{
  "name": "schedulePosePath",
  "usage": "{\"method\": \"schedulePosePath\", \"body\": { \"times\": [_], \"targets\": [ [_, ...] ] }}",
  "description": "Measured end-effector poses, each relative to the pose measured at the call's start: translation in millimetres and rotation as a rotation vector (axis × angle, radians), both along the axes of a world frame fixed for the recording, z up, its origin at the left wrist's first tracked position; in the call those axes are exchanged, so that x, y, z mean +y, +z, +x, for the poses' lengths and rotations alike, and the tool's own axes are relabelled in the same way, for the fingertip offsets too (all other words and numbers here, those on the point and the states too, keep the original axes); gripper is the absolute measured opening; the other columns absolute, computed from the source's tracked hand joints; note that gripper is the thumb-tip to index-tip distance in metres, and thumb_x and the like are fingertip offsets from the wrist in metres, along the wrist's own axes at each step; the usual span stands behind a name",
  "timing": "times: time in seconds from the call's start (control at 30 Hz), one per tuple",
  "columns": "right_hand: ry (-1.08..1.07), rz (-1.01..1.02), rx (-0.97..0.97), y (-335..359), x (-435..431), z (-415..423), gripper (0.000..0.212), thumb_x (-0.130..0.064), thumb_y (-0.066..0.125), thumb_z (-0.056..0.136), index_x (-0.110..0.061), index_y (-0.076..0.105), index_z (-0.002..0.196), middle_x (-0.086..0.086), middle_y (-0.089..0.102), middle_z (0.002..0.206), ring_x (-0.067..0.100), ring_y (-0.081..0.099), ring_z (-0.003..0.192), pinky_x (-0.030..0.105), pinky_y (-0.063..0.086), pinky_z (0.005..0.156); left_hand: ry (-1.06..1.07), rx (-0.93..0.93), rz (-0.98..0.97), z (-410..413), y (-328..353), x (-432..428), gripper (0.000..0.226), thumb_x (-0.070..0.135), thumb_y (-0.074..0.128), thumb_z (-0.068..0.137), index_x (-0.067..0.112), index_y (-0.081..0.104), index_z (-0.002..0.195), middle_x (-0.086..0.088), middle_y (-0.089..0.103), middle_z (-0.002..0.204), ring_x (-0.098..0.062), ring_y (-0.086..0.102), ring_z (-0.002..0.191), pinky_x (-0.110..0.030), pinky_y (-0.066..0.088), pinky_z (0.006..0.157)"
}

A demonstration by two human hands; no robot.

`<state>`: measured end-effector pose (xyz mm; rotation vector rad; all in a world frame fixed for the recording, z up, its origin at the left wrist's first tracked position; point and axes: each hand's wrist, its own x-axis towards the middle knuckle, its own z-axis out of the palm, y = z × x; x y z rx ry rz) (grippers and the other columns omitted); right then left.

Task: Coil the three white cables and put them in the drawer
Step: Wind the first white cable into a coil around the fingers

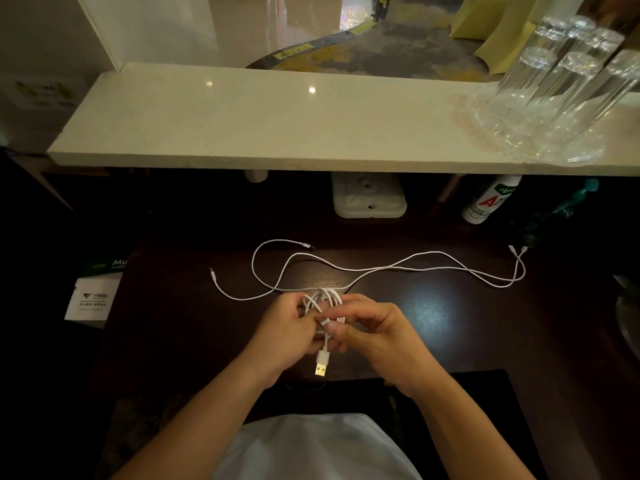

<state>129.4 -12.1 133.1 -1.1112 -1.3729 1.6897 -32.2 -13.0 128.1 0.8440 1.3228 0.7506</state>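
The left hand (287,327) curls its fingers round a white cable coil (325,299) just above the dark desk (173,323). The right hand (377,330) pinches the coil's strand between thumb and forefinger, with the USB plug (322,365) hanging below. 2 loose cables (433,252) lie uncoiled and crossing on the desk just beyond.

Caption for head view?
Left hand and right hand grip a white cable coil over the desk; loose cable lies beyond.
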Motion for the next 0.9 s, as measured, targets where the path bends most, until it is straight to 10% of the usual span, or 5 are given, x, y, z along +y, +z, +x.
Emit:
{"method": "schedulePosePath", "body": {
  "times": [0.9],
  "targets": [
    [0.093, -0.098, -0.208, -5, 11, 8, 0.007, -0.012, 0.066, 0.092, -0.01, 0.073, 0.094, 0.009, 0.07, 0.079, 0.022, 0.056, 0.063, 0.032, 0.049, 0.06, -0.053, -0.176, -0.236, -2, 11, 8, 0.024, 0.014, 0.056, 0.097, -0.008, 0.064, 0.106, -0.029, 0.07, 0.104, -0.034, 0.073, 0.088, -0.033, 0.06, 0.069]
  ]
}}
